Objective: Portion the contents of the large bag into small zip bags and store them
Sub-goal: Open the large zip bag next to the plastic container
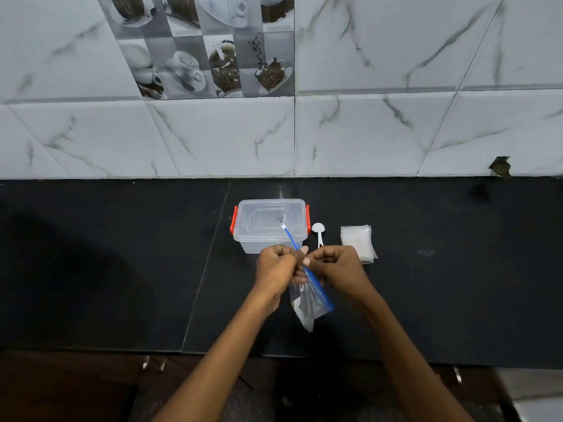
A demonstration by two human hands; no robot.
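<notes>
A large clear zip bag [310, 303] with a blue zip strip and dark contents hangs above the black counter [122, 269]. My left hand [275, 268] and my right hand [335, 266] both pinch its top edge, side by side, with the blue strip running up between them. Just behind my hands stands a clear plastic box [269, 223] with red latches, its lid on. A white spoon [318, 232] lies to the right of the box. Further right lies a stack of small clear zip bags [359, 242].
A marble-tiled wall [365, 132] rises behind the counter. The counter's front edge runs below my forearms, with dark cabinet fronts and metal handles [146, 362] under it.
</notes>
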